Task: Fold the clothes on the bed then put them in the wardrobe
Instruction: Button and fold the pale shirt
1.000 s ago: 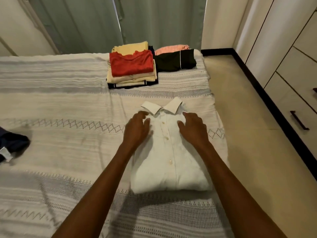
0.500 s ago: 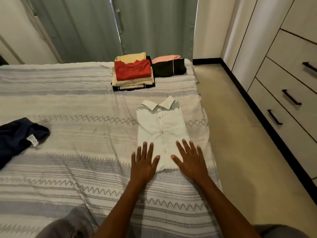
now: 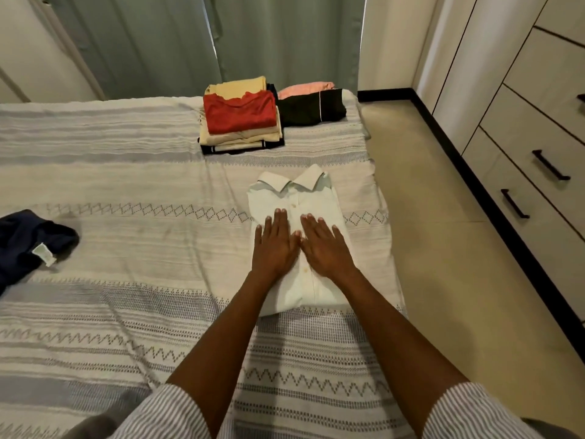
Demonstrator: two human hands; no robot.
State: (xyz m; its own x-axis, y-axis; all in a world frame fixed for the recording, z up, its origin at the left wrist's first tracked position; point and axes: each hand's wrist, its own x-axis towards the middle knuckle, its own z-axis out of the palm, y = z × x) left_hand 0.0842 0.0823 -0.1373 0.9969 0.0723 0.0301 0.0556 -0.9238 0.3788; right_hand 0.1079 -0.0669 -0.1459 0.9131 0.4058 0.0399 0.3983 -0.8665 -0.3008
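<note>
A folded white collared shirt (image 3: 300,198) lies on the striped bed (image 3: 126,248), near its right edge, collar pointing away from me. My left hand (image 3: 273,245) and my right hand (image 3: 323,245) lie side by side, flat on the shirt's middle, fingers straight and pressing down. Behind the shirt stands a stack of folded clothes (image 3: 242,122) with a red top uppermost. Beside that stack sit a folded black garment (image 3: 311,107) and a pink one (image 3: 305,88). An unfolded dark navy garment (image 3: 28,242) lies at the bed's left.
The wardrobe (image 3: 531,137), with drawers and dark handles, runs along the right wall. A strip of tan floor (image 3: 427,217) separates it from the bed. Grey-green curtains (image 3: 190,42) hang behind the bed.
My hands slid from the collar end down to the shirt's near edge, then came back up together onto its middle. The camera view shifted with them.
</note>
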